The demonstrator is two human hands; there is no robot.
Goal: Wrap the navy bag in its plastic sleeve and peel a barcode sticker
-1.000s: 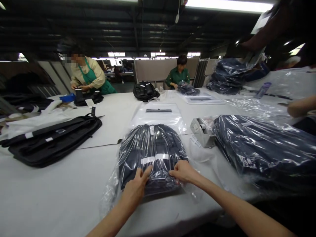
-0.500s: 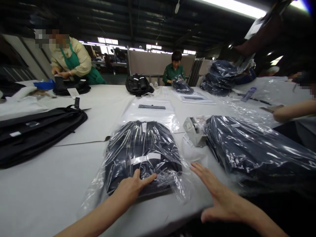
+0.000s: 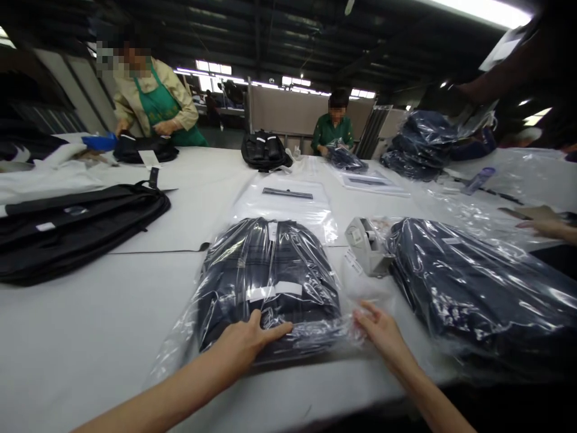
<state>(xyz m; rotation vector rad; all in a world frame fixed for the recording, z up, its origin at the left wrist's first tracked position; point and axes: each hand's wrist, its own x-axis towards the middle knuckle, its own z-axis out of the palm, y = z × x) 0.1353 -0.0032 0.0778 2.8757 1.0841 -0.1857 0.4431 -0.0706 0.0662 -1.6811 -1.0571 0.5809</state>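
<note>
In front of me on the table lies a dark backpack (image 3: 270, 264) inside a clear plastic bag (image 3: 315, 334), with white strips across its front. My left hand (image 3: 246, 343) rests on the lower part of the wrapped backpack, thumb and index finger spread apart. At the lower right corner, my right hand (image 3: 383, 334) pinches the loose end of the plastic bag, which stretches toward it in a crumpled band. A grey tape dispenser (image 3: 367, 246) stands just beyond my right hand.
To the right lies a pile of wrapped dark backpacks (image 3: 478, 282). Black backpacks (image 3: 85, 228) lie at left. Flat clear bags (image 3: 288, 207) are ahead. Two co-workers, one in a green apron (image 3: 157, 108) and one in a green shirt (image 3: 336, 132), stand across the table; another person's hand (image 3: 547, 228) shows at right.
My right hand has gone from spread open beside the bag to gripping its loose plastic end, now pulled out to the right. My left hand stays on the backpack. The view has shifted slightly.
</note>
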